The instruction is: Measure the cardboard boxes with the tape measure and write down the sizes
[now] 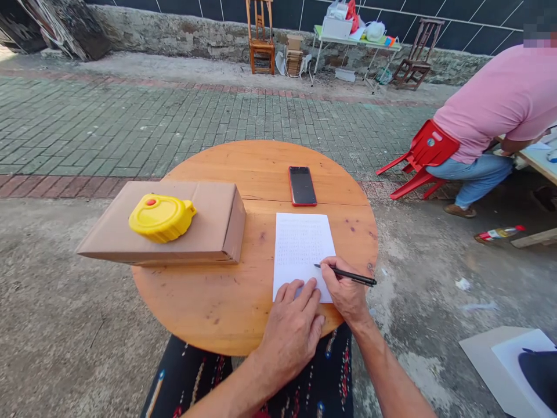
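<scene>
A white sheet of paper (301, 249) lies on a round wooden table (217, 302). My left hand (292, 328) rests flat on the sheet's lower edge with its fingers spread. My right hand (344, 290) is closed round a black pen (348, 275), whose tip touches the paper's right side. A black phone in a red case (301, 186) lies face up just beyond the paper. On the table's left a flat cardboard box (209, 229) overhangs the edge, and a yellow tape measure (160, 216) sits on top of it.
A person in a pink shirt (500, 104) sits on a red plastic chair (420, 159) at the right, at another table. A bottle (499, 234) lies on the ground. Wooden chairs (261, 40) and a cluttered folding table (357, 38) stand by the far wall.
</scene>
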Demonstrator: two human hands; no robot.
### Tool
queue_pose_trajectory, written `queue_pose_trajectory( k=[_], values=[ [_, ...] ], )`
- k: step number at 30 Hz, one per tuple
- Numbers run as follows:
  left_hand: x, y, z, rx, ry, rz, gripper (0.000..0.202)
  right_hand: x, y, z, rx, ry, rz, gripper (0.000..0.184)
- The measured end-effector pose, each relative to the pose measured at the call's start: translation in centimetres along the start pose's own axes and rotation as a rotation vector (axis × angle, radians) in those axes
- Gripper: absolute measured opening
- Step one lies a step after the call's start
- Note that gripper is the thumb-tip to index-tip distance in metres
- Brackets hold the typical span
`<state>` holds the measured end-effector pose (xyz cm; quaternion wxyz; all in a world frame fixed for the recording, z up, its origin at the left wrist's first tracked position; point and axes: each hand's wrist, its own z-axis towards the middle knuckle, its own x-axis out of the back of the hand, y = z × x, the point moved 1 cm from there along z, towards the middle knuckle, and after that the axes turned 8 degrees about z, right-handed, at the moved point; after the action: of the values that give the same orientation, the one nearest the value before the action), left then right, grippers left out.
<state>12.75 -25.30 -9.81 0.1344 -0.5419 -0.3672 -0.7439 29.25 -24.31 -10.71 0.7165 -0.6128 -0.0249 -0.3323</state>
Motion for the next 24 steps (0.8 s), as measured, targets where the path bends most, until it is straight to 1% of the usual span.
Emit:
queue_pose_trajectory(
  k=[5, 7, 9, 12, 16, 24],
  values=[
    [0.2, 0.3, 0.3, 0.000, 0.009, 0.009, 0.034, 0.2, 0.4, -0.3, -0.086, 0.108, 0.090, 0.020],
    [0.2, 0.4, 0.7, 0.016, 0.012, 0.021, 0.030, 0.2, 0.4, -0.3, -0.095, 0.123, 0.097, 0.021],
    [0.1, 0.5, 1.2, 0.022, 0.028, 0.049, 0.028, 0.1, 0.5, -0.2, -0.096, 0.121, 0.087, 0.021],
    [-0.5, 0.4, 1.7, -0.004, 0.082, 0.108, 0.030, 0.0, 0.7, -0.2, -0.081, 0.102, 0.068, 0.020],
    [-1.2, 0.0, 1.8, -0.023, 0.128, 0.130, 0.030, -0.1, 0.9, -0.2, -0.048, 0.067, 0.051, 0.020],
    [-1.0, 0.0, 1.8, -0.007, 0.106, 0.077, 0.031, 0.1, 0.6, -0.3, -0.019, 0.045, 0.018, 0.019]
  ],
)
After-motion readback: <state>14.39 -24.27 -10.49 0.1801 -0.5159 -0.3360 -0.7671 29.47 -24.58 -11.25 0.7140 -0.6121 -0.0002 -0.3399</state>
